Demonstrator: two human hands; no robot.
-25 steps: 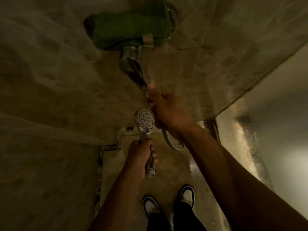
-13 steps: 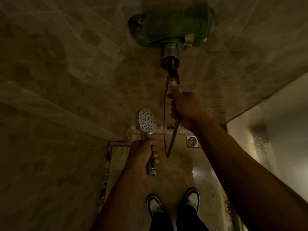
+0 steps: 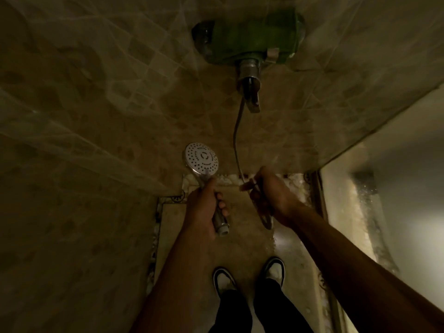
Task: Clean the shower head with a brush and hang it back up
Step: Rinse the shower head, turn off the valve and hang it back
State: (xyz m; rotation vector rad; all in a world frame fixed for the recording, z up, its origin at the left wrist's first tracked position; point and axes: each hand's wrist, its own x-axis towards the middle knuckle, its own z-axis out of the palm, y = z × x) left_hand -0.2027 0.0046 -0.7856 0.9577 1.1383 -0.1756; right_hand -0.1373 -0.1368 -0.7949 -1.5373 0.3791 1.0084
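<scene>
Head view, looking down the tiled wall: the left hand [image 3: 204,207] is clamped round the handle of the shower head [image 3: 201,158], its spray face turned up toward the camera, below and left of the tap [image 3: 249,92]. Right of the shower head, the right hand [image 3: 271,195] is closed on the hose [image 3: 236,138], which hangs down from the tap. Whether it also holds a brush is too blurred to tell.
</scene>
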